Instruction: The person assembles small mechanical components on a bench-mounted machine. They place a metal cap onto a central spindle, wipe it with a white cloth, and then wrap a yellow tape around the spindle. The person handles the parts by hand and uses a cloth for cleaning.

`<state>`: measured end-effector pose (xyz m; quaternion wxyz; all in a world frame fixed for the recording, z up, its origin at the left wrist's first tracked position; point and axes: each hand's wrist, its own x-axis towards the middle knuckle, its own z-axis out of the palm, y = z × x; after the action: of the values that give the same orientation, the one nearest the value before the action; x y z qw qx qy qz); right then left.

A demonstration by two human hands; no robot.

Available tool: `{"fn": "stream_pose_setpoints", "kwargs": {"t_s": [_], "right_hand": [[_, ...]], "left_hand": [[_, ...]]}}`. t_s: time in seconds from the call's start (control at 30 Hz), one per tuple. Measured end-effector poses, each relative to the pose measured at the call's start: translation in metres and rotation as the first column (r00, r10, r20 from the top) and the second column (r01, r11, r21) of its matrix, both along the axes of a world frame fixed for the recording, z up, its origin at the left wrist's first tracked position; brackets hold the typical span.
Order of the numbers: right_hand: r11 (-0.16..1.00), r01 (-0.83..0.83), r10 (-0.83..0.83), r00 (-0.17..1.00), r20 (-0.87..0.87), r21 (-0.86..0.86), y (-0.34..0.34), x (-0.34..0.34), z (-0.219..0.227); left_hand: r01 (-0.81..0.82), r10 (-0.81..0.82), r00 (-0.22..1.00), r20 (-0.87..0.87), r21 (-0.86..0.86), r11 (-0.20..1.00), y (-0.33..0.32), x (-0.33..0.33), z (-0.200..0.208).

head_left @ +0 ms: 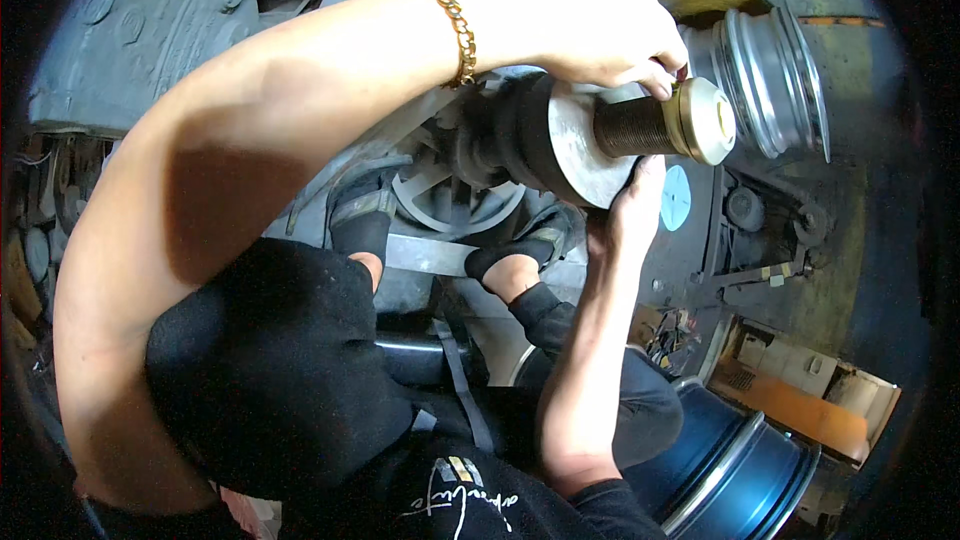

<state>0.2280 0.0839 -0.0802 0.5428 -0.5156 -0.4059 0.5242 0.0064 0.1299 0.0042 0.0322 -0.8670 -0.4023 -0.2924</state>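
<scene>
A threaded shaft point(634, 128) sticks out to the right from a pale grey metal disc point(588, 145) on a dark spindle point(490, 130). At its end sits a round brass-coloured nut point(705, 122). My left hand point(605, 25) reaches over the top, a gold chain bracelet point(452, 25) on its wrist, and its bent fingers grip the nut's upper edge. From below, my right hand point(632, 202) holds the lower edge of the disc, with the thumb up near the shaft and nut. Its other fingers are partly hidden behind the disc.
Silver wheel rims point(765, 85) stand just right of the nut. A blue rim point(720, 460) lies at the lower right, near an orange-and-white box point(800, 390). Between my feet is a spoked handwheel point(458, 202). A grey metal housing point(135, 40) fills the upper left.
</scene>
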Motion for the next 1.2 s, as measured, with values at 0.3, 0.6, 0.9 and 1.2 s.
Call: {"fn": "stream_pose_setpoints", "kwargs": {"t_s": [0.3,0.6,0.9,1.2], "right_hand": [[0.894,-0.401,0.400,0.520,0.755,-0.197,0.105,0.095,-0.013],[0.999,0.041,-0.043,0.746,0.665,0.018,0.052,0.048,0.020],[0.987,0.086,-0.079,0.995,0.060,-0.138,-0.012,-0.010,0.001],[0.934,-0.264,0.333,0.887,0.320,-0.239,0.053,0.063,-0.008]], "left_hand": [[-0.003,0.003,1.000,-0.011,-0.056,0.998,0.004,0.000,0.000],[0.030,-0.028,0.999,0.020,-0.101,0.994,0.009,0.003,0.001],[0.034,-0.038,0.997,0.071,0.061,0.998,0.012,0.002,-0.010],[0.156,-0.146,0.985,-0.092,0.115,0.981,0.005,-0.011,-0.004]]}}
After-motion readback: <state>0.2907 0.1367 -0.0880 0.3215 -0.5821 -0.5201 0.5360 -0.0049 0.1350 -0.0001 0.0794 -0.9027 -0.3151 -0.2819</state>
